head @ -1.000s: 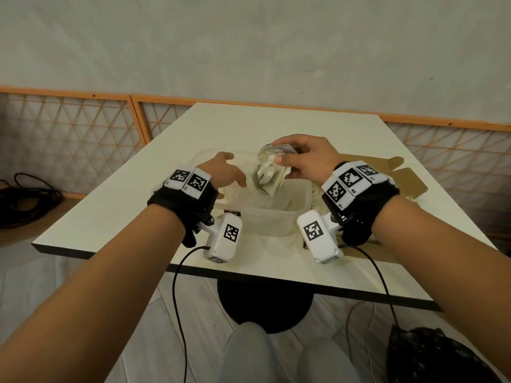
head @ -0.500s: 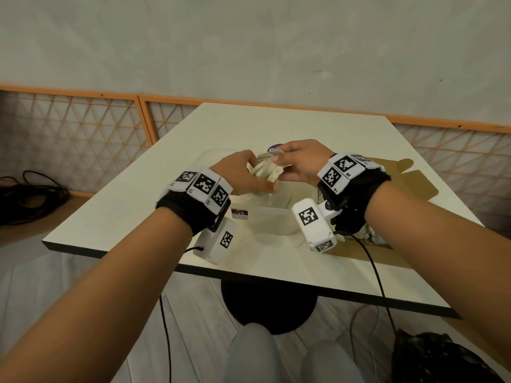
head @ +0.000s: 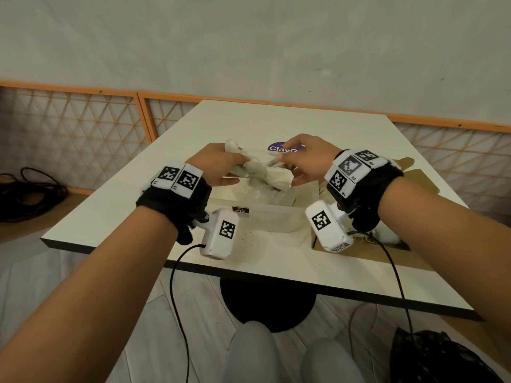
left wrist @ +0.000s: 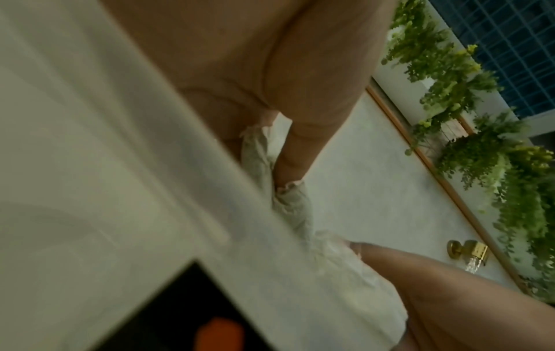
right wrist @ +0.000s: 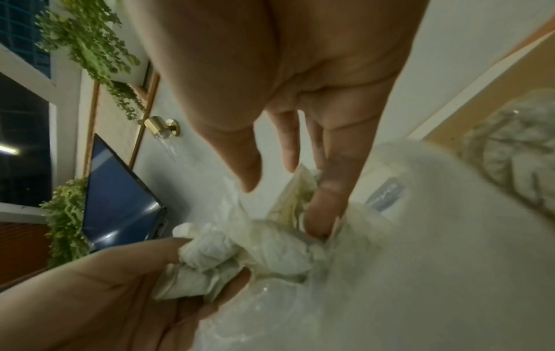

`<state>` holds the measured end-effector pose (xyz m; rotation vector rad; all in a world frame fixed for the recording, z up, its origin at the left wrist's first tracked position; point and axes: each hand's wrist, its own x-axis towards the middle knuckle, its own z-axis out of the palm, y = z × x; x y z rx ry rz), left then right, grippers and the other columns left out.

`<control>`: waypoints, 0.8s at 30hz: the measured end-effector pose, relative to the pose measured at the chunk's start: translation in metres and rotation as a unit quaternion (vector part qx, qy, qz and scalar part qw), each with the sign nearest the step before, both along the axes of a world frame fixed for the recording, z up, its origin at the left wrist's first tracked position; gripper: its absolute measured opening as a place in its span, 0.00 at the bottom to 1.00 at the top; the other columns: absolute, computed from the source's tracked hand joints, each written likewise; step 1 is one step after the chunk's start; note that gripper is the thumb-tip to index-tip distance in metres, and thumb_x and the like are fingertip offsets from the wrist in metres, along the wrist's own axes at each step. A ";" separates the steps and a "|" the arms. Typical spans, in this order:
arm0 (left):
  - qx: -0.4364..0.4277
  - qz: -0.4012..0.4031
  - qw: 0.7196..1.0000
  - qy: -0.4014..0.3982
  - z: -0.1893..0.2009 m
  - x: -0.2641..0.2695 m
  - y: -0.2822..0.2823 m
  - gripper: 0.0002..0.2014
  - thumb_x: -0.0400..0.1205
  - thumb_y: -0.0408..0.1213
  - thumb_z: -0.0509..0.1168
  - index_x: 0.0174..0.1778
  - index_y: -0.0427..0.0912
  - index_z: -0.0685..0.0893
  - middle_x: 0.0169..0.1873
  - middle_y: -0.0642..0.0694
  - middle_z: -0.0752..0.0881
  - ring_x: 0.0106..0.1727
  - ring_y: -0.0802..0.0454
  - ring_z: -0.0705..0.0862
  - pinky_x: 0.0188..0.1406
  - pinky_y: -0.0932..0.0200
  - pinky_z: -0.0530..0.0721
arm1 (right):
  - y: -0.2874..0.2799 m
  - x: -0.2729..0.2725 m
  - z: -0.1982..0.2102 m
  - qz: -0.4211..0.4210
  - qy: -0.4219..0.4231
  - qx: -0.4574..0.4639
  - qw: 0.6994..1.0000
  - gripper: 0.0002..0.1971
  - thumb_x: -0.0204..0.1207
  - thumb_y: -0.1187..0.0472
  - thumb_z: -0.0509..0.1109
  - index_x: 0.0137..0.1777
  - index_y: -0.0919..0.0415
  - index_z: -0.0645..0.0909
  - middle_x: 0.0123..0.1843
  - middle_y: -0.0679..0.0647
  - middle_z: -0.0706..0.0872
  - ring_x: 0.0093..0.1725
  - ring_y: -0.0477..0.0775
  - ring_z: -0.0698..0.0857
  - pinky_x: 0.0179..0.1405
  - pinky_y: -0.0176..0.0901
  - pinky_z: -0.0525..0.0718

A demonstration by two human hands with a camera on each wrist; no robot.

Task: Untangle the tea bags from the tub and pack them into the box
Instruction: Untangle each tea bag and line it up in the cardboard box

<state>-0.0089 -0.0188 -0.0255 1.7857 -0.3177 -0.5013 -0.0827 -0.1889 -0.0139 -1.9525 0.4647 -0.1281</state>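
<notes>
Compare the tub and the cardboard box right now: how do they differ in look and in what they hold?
The tub is clear plastic, so the table shows through its wall; the cardboard box is brown and opaque. The tub sits below both hands, under the clump of tea bags that the left hand and right hand hold; the box lies beside it under the right forearm, with white tea bags inside. Both rest open on the table.
</notes>
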 end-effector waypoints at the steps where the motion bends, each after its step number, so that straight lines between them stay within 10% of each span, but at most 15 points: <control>1: -0.008 -0.002 1.000 0.008 0.000 0.000 0.000 0.09 0.82 0.33 0.65 0.58 0.40 0.81 0.54 0.41 0.85 0.48 0.50 0.85 0.46 0.61 0.85 | 0.001 -0.001 0.001 0.015 0.008 -0.022 1.000 0.17 0.72 0.55 0.74 0.59 0.55 0.75 0.48 0.56 0.84 0.35 0.53 0.87 0.32 0.44 0.89; 6: -0.080 0.000 0.996 0.048 -0.001 0.003 -0.001 0.06 0.83 0.31 0.62 0.54 0.41 0.81 0.56 0.39 0.87 0.53 0.47 0.88 0.47 0.56 0.86 | 0.010 -0.018 0.009 0.163 0.110 -0.280 0.940 0.29 0.60 0.38 0.77 0.60 0.45 0.75 0.59 0.46 0.79 0.49 0.50 0.86 0.48 0.47 0.87; 9: -0.110 -0.009 0.992 0.066 -0.002 0.004 -0.002 0.06 0.85 0.31 0.59 0.53 0.39 0.81 0.52 0.40 0.88 0.52 0.47 0.89 0.49 0.54 0.86 | 0.013 -0.022 0.007 0.173 0.107 -0.399 0.894 0.23 0.68 0.49 0.76 0.62 0.49 0.76 0.58 0.44 0.82 0.42 0.49 0.86 0.39 0.38 0.79; 14: -0.165 0.000 0.983 0.081 -0.002 0.002 -0.002 0.08 0.85 0.27 0.57 0.47 0.40 0.81 0.48 0.40 0.86 0.49 0.46 0.87 0.47 0.53 0.87 | 0.000 -0.015 0.008 0.063 -0.017 -0.181 0.981 0.06 0.74 0.65 0.72 0.50 0.58 0.85 0.47 0.57 0.88 0.37 0.55 0.88 0.47 0.46 0.88; 19: -0.182 0.003 0.981 0.065 -0.003 0.002 -0.011 0.11 0.83 0.24 0.55 0.49 0.38 0.81 0.54 0.36 0.83 0.51 0.44 0.84 0.47 0.54 0.87 | 0.003 -0.017 0.022 0.066 -0.096 0.058 0.991 0.03 0.73 0.71 0.72 0.42 0.64 0.83 0.37 0.56 0.84 0.32 0.49 0.85 0.35 0.34 0.88; 24: -0.182 -0.161 0.967 0.074 0.005 -0.017 -0.021 0.18 0.83 0.47 0.61 0.58 0.37 0.82 0.42 0.44 0.89 0.41 0.52 0.88 0.38 0.60 0.86 | 0.023 -0.008 0.016 0.089 -0.072 0.012 0.993 0.05 0.72 0.73 0.72 0.43 0.64 0.81 0.42 0.59 0.86 0.38 0.52 0.88 0.36 0.37 0.89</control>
